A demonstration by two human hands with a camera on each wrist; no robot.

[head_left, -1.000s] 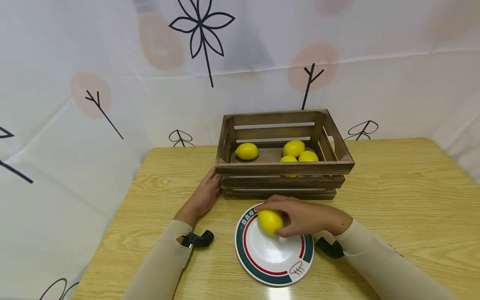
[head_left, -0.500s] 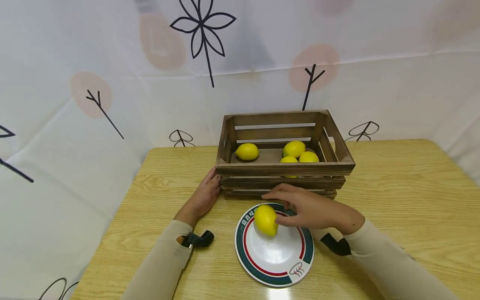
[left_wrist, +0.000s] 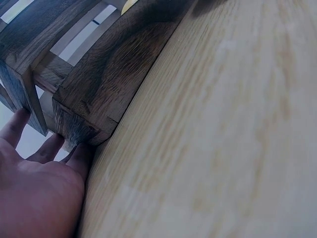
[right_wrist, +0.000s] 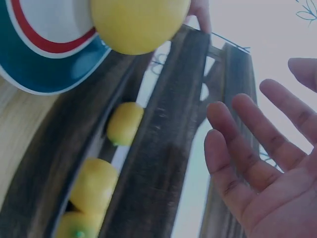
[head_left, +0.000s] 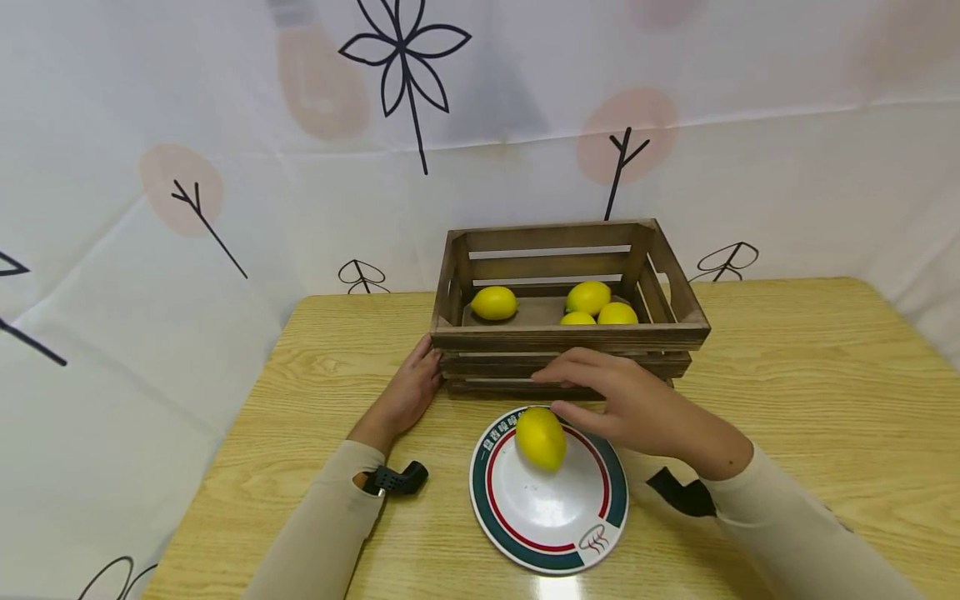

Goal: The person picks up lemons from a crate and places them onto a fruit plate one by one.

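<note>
A yellow lemon (head_left: 541, 439) lies on the far part of a round white plate (head_left: 547, 517) with a green and red rim. Just right of it and above the plate's far edge hovers my right hand (head_left: 626, 400), its fingers extended and apart, holding nothing; the right wrist view shows the open palm (right_wrist: 282, 198). My left hand (head_left: 408, 392) rests on the table, fingertips touching the near left corner of a slatted wooden crate (head_left: 562, 337). In the left wrist view its fingers (left_wrist: 47, 148) are against the crate's slats. Several lemons sit inside the crate, one lemon (head_left: 494, 303) at the left, the others at the right.
The crate stands toward the back of a wood-grain table (head_left: 810, 400), directly behind the plate. A white patterned cloth (head_left: 510, 100) hangs behind the table and along its left side. Each wrist wears a black device, such as the left strap mount (head_left: 401, 478).
My right hand has let go of the lemon and drawn back up and to the right, fingers spreading. The lemon rocked slightly on the plate. My left hand has stayed in place.
</note>
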